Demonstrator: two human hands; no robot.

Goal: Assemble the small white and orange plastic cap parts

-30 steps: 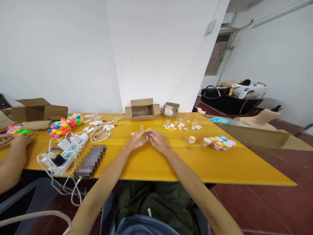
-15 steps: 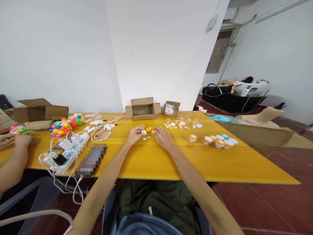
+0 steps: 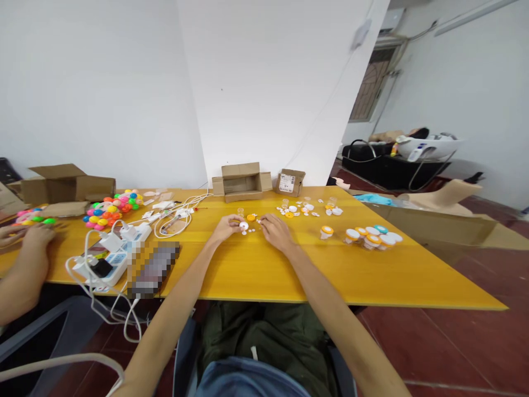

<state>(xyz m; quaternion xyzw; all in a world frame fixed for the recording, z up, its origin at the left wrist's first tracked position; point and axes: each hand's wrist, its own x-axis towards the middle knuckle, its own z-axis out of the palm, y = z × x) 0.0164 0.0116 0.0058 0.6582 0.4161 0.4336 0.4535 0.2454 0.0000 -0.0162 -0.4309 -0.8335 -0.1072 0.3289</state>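
Observation:
Between its fingertips my left hand (image 3: 226, 228) pinches a round white disc (image 3: 244, 226). My right hand (image 3: 276, 231) is a little to the right, its fingers closed on a small white piece (image 3: 259, 221), too small to make out fully. An orange ring (image 3: 250, 218) lies just beyond the gap between my hands. Several tiny white discs (image 3: 251, 230) rest on the table below the held disc. Behind my left fingertips stands a small clear cup (image 3: 240, 211).
Capped clear jars (image 3: 373, 240) cluster on the right. Loose caps and white pieces (image 3: 292, 209) lie beyond my right hand. Two cardboard boxes (image 3: 243, 194) stand against the wall. A power strip (image 3: 124, 255), phone (image 3: 155, 269) and cables lie left, near another person's hands (image 3: 38, 236) and colourful balls (image 3: 111, 214).
The white disc in my left hand has turned slightly, showing a different side of its face. My hands stay nearly in place.

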